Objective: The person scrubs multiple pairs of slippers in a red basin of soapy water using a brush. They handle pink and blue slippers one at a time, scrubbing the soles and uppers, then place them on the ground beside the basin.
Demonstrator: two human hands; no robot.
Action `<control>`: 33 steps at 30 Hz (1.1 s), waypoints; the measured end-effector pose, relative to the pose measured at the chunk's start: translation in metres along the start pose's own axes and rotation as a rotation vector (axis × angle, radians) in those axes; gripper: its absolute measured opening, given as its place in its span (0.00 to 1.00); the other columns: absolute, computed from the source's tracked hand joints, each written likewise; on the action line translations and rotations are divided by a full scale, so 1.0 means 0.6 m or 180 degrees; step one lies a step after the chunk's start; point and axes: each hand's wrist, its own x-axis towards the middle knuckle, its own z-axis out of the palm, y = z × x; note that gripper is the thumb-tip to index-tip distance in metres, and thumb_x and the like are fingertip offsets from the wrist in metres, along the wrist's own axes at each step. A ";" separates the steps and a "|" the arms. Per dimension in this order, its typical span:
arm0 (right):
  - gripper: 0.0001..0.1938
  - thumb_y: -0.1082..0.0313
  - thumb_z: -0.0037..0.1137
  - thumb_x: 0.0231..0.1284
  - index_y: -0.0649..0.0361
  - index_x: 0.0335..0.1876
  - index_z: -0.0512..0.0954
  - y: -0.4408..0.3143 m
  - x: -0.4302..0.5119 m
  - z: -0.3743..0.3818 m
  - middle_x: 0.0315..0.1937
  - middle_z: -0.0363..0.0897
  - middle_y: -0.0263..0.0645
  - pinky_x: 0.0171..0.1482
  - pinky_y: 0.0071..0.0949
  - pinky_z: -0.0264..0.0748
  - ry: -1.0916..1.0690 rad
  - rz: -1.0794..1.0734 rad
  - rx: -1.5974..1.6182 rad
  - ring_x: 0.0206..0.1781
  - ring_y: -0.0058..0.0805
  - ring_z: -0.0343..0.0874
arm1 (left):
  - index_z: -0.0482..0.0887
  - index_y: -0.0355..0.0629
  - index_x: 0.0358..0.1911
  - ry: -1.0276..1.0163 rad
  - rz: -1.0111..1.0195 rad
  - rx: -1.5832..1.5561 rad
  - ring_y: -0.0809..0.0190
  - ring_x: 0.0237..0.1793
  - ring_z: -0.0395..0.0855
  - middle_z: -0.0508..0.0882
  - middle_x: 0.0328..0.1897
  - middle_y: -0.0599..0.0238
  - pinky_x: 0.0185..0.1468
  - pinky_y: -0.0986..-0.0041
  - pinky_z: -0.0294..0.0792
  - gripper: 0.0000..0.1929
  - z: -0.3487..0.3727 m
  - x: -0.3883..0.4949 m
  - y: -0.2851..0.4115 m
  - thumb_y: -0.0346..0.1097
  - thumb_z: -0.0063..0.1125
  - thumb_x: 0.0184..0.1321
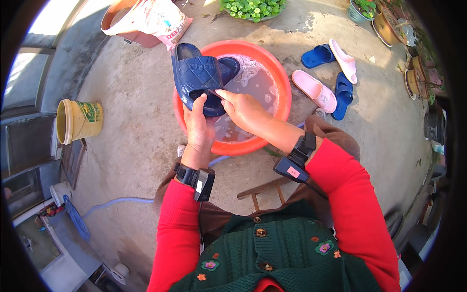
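Observation:
My left hand (200, 126) grips a wet navy slide slipper (197, 73) by its toe end, thumb over the insole. The slipper is tilted above the left side of an orange-red plastic basin (285, 91), its quilted strap facing up. With curled fingers my right hand (244, 109) reaches to the strap's toe-side opening. It holds a thin object (213, 92), mostly hidden by the fingers and the slipper. Behind the held slipper, another navy slipper (230, 68) rests in the basin. Cloudy, foamy water (251, 87) fills the basin.
Blue slippers (317, 56) and pink slippers (310, 87) lie right of the basin on concrete. A yellow bucket (80, 122) lies tipped at left. A pale blue hose (120, 200) runs along the ground. Potted plants (253, 9) stand beyond; a wooden stool (261, 189) is below me.

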 end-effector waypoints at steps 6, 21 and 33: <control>0.19 0.65 0.44 0.71 0.62 0.63 0.76 -0.023 -0.023 -0.012 0.38 0.83 0.60 0.44 0.48 0.79 -0.0410 0.0244 0.0622 0.41 0.56 0.83 | 0.67 0.42 0.65 0.0180 0.0493 -0.0188 0.52 0.54 0.83 0.79 0.59 0.54 0.56 0.54 0.79 0.24 -0.031 0.035 0.008 0.39 0.56 0.69; 0.20 0.65 0.44 0.72 0.59 0.65 0.74 -0.007 0.010 0.023 0.46 0.82 0.61 0.51 0.44 0.79 0.0073 0.0214 0.1203 0.50 0.57 0.82 | 0.65 0.48 0.64 0.0123 0.0461 0.0119 0.58 0.52 0.82 0.77 0.57 0.58 0.48 0.64 0.82 0.22 0.017 -0.006 -0.018 0.41 0.55 0.71; 0.21 0.67 0.44 0.70 0.61 0.66 0.73 -0.038 -0.011 -0.037 0.47 0.81 0.63 0.54 0.41 0.78 -0.0761 0.0186 0.1018 0.51 0.55 0.82 | 0.67 0.44 0.66 -0.0044 0.0040 0.0178 0.53 0.54 0.83 0.80 0.59 0.56 0.53 0.56 0.80 0.28 -0.030 0.035 0.012 0.57 0.47 0.74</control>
